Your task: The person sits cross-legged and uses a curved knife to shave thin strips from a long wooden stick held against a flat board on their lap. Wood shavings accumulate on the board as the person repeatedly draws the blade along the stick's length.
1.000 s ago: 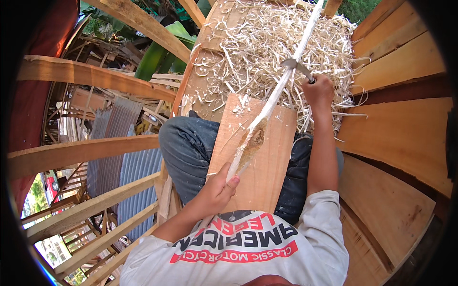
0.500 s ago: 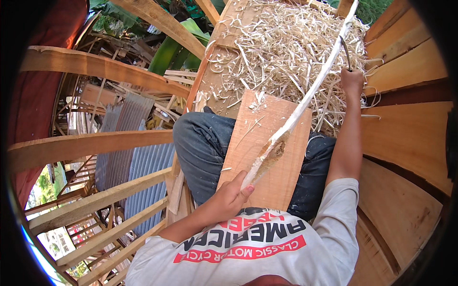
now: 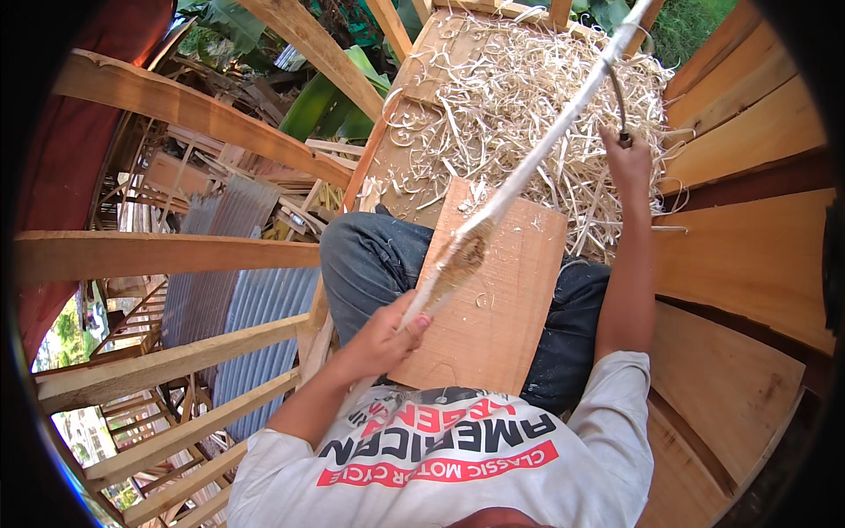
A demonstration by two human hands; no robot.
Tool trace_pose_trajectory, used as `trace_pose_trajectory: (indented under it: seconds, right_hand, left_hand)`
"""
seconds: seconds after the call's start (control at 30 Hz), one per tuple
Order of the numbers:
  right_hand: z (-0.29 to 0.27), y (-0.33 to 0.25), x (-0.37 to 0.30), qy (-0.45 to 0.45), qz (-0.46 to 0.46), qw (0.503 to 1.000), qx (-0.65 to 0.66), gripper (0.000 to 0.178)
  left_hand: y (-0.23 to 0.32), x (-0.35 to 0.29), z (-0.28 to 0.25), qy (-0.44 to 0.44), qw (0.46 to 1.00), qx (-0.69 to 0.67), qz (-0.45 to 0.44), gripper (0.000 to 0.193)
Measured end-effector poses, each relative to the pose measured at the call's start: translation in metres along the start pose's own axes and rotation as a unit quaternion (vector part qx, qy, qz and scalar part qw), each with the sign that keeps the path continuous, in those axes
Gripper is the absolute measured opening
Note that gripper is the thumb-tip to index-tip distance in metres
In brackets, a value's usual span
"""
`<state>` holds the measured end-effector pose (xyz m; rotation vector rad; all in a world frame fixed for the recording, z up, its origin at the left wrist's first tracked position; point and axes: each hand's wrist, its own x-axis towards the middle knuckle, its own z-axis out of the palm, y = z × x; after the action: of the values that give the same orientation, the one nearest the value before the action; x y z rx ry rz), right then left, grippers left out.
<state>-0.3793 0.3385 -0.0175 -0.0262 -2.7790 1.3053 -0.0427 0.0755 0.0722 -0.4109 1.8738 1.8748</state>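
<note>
My left hand [image 3: 385, 339] is wrapped round the lower part of a long, pale, peeled wooden pole [image 3: 539, 157]. The pole slants from my lap up to the far right and has a rough brown knot [image 3: 467, 250] just beyond that hand. In my right hand [image 3: 628, 164] is the handle of a curved knife [image 3: 619, 99] with a thin, sickle-like blade. Its tip end meets or overlaps the pole's far part; exact contact is unclear. Under the pole, a flat wooden board [image 3: 497, 304] lies across my lap.
Curled wood shavings [image 3: 528, 106] cover much of the wooden floor [image 3: 414, 132] ahead. A plank wall [image 3: 748, 246] runs close along my right arm. Wooden rails [image 3: 176, 251] stand on the left, with corrugated sheets [image 3: 268, 330] beyond them.
The pole has slid back toward me and left, its knot now nearer. My left hand has moved left with it, and my right hand with the knife has shifted slightly left and nearer.
</note>
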Motion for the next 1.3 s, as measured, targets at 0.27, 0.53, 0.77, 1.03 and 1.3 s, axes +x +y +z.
trace_pose_trajectory:
  seconds: [0.27,0.53,0.77,1.03,1.3]
  right_hand:
    - [0.019,-0.066,-0.105,-0.094,-0.273,0.953,0.093,0.023]
    - [0.011,-0.057,-0.145,-0.164,-0.194,0.966,-0.055,0.023]
    - [-0.004,-0.046,-0.154,-0.177,-0.207,0.953,-0.133,0.021]
    - [-0.017,-0.053,-0.146,-0.105,-0.152,0.973,-0.138,0.017]
    - [-0.029,-0.043,-0.125,-0.048,-0.217,0.963,-0.153,0.018]
  left_hand:
    - [-0.009,-0.035,-0.093,-0.012,0.985,-0.099,-0.139,0.029]
    - [-0.091,-0.092,-0.095,-0.026,0.959,-0.143,-0.242,0.031]
    - [-0.134,-0.077,-0.114,-0.069,0.960,-0.126,-0.241,0.029]
    - [-0.160,-0.063,-0.124,-0.101,0.966,-0.157,-0.181,0.038]
    - [-0.158,-0.057,-0.123,-0.090,0.971,-0.144,-0.169,0.041]
